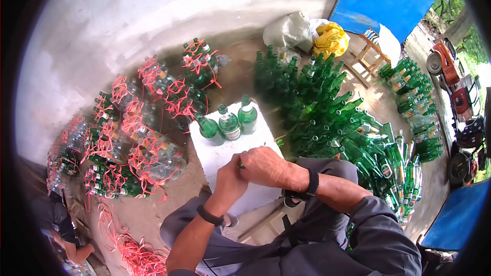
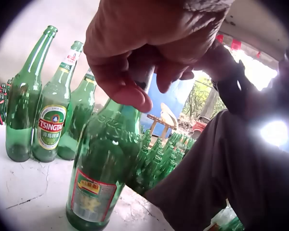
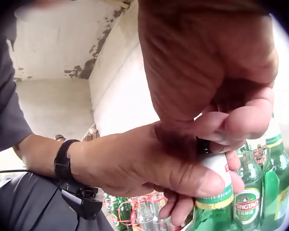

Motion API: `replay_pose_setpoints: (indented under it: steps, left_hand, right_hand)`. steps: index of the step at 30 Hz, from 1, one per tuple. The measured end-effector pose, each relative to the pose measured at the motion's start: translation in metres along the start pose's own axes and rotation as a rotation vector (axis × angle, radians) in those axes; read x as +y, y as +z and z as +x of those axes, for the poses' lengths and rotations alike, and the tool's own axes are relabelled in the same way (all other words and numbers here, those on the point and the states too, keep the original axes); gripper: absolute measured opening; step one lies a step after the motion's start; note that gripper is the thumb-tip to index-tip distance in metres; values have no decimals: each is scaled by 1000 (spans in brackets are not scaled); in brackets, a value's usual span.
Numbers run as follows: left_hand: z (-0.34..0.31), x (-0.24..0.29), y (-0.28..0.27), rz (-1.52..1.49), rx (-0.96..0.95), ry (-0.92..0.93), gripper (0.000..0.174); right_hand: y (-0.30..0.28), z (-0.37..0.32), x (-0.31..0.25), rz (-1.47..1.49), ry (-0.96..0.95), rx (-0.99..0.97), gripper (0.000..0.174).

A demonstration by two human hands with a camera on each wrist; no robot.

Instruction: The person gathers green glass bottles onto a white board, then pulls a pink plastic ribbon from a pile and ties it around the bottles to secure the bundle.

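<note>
A loose pile of green bottles (image 1: pixel 327 117) covers the floor on the right, and bundles (image 1: pixel 138 138) of bottles tied with red string lie on the left. Between them stands a white surface (image 1: pixel 225 156). Three bottles (image 1: pixel 228 122) stand upright in a row at its far end. The near bottle (image 2: pixel 106 163) stands upright on the surface's near edge. The left hand (image 1: pixel 230 179) wraps curled fingers round its neck. The right hand (image 1: pixel 263 166) sits on top, fingertips curled tight over the mouth.
</note>
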State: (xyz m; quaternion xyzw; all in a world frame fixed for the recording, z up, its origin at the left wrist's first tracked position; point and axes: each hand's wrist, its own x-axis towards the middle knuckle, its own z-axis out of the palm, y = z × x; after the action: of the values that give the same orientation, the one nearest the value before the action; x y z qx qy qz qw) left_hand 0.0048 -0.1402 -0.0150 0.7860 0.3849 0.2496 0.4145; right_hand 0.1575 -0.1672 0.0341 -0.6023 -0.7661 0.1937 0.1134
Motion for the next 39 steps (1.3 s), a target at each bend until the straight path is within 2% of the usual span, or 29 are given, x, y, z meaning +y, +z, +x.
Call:
replay_pose_setpoints:
  steps: [3,7,9,15,17,19,24,29,31,33,36,37,38,39]
  left_hand:
    - [-1,2,-11,100,10,-56,28]
    - [-1,-25,-22,48,18,-170,29]
    - [3,-38,-29,102,160,-111,28]
    - [17,-53,-43,143,280,-88,28]
    - [22,-60,-43,148,327,-30,28]
    - [25,-58,-44,106,322,-61,27]
    - [30,-48,-51,-50,358,-183,23]
    - [34,-60,-44,-95,377,-170,21]
    - [36,-60,-41,-78,361,-167,21]
    - [37,-59,-39,-66,397,-151,22]
    - [37,-70,-41,161,403,-171,30]
    - [36,-67,-43,203,369,-189,34]
    - [35,-64,-44,246,335,-206,38]
    - [35,-51,-47,248,286,-261,42]
  right_hand:
    - [5,-1,2,103,-67,39,25]
    - [-11,-6,3,90,-9,23,37]
    - [-8,-8,8,-2,-4,-1,38]
    - [10,-14,13,-7,-72,-35,37]
    - [11,-15,12,-10,-97,-27,36]
    - [9,-17,8,-37,-104,-89,34]
    - [13,-18,8,-66,-150,-107,34]
    - [21,-20,10,-115,-204,-42,28]
    - [17,-18,8,-74,-159,-166,34]
    - [17,-19,7,-90,-169,-178,33]
    - [24,-22,9,-106,-199,-163,33]
    - [26,-20,10,-103,-207,-139,33]
    - [25,-17,9,-94,-152,-235,33]
    - [24,-15,7,-92,-185,-235,33]
